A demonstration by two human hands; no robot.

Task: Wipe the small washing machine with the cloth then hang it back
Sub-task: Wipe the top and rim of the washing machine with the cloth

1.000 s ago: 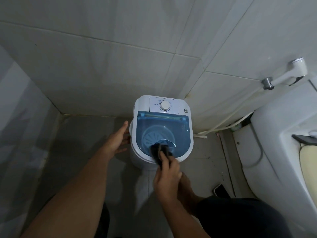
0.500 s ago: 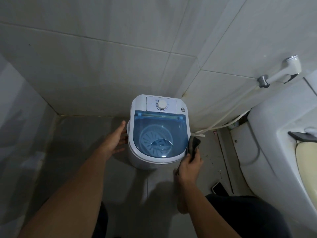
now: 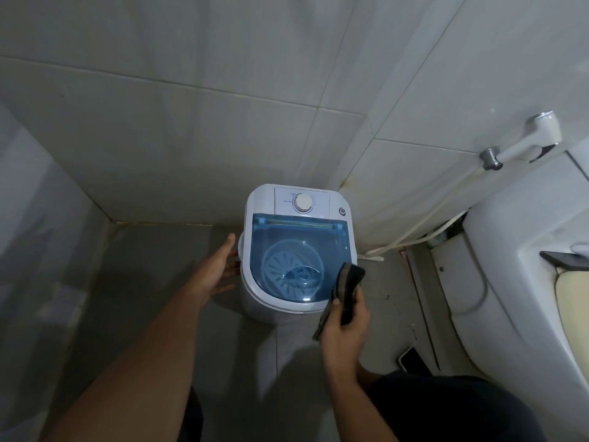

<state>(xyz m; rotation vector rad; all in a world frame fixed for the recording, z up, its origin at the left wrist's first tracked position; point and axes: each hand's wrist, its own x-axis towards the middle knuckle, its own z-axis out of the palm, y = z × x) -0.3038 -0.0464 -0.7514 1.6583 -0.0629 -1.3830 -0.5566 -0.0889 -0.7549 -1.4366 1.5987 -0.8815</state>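
Note:
The small white washing machine [image 3: 298, 250] stands on the floor in the wall corner, with a clear blue lid and a round dial at the back. My left hand [image 3: 214, 275] rests open against its left side. My right hand [image 3: 345, 323] grips a dark folded cloth [image 3: 347, 287] at the machine's front right edge, the cloth's top end touching or just over the lid's rim.
A white toilet [image 3: 522, 282] stands at the right with a dark phone [image 3: 564, 260] on it. A bidet sprayer [image 3: 522, 141] hangs on the right wall, its hose running down behind the machine. Another phone [image 3: 412, 360] lies on the floor near my knee.
My right hand moved the cloth from the lid's front middle to the machine's right side and now holds it at the front right edge. My left hand stayed at the left side.

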